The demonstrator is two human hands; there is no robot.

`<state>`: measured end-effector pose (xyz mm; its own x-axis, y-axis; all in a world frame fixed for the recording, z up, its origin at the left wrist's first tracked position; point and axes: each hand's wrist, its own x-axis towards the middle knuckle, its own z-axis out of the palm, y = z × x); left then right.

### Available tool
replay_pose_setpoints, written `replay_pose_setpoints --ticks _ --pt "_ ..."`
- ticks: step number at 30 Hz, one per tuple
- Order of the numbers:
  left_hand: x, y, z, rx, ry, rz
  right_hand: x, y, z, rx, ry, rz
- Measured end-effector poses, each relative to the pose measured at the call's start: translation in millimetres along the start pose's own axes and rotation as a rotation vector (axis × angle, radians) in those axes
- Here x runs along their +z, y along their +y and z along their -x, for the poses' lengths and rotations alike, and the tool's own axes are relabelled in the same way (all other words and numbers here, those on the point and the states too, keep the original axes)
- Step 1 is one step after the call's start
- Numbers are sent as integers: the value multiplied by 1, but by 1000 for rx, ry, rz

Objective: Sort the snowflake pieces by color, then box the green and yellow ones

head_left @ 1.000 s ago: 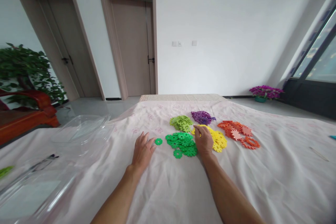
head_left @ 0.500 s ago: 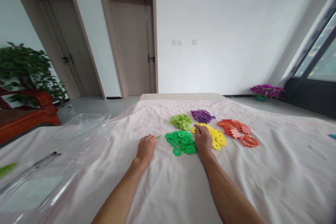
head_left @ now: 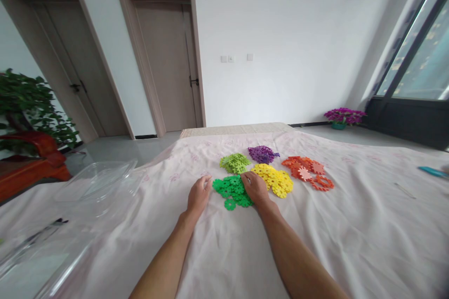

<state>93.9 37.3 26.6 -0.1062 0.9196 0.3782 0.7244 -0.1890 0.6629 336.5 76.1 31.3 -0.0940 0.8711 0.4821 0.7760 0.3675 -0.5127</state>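
Note:
My left hand (head_left: 199, 193) is at the left edge of a pile of green flower-shaped plastic discs (head_left: 231, 188), its fingers closed together; what they hold, if anything, is hidden. Over the pile's right side curls my right hand (head_left: 255, 188), its fingertips touching the green discs and its grip hidden. Yellow discs (head_left: 277, 179) lie just right of that hand. Behind the green pile are light green discs (head_left: 235, 162) and a heap of purple pieces (head_left: 261, 153). Orange-red toothed discs and rings (head_left: 303, 168) spread out farther right.
A pale patterned cloth (head_left: 217, 252) covers the table in soft folds. Clear plastic containers (head_left: 94, 177) stand at the left. Toward the right edge lie a blue object (head_left: 432, 171) and a thin stick-like item (head_left: 405, 190). A wooden armchair (head_left: 45, 149) is beyond the table's left side.
My right hand has moved left from the yellow pile to the green one. My left hand has come up to the green pile; the green piece at its fingertips no longer shows. The view turned slightly right.

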Motion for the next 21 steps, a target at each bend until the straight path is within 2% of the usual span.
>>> replay_pose_setpoints --ticks 11,21 --pt "6 2 19 340 -269 -272 -2 -10 0 -141 -142 -48" --pt "7 2 18 385 -392 -267 9 -31 1 -204 -203 -216"
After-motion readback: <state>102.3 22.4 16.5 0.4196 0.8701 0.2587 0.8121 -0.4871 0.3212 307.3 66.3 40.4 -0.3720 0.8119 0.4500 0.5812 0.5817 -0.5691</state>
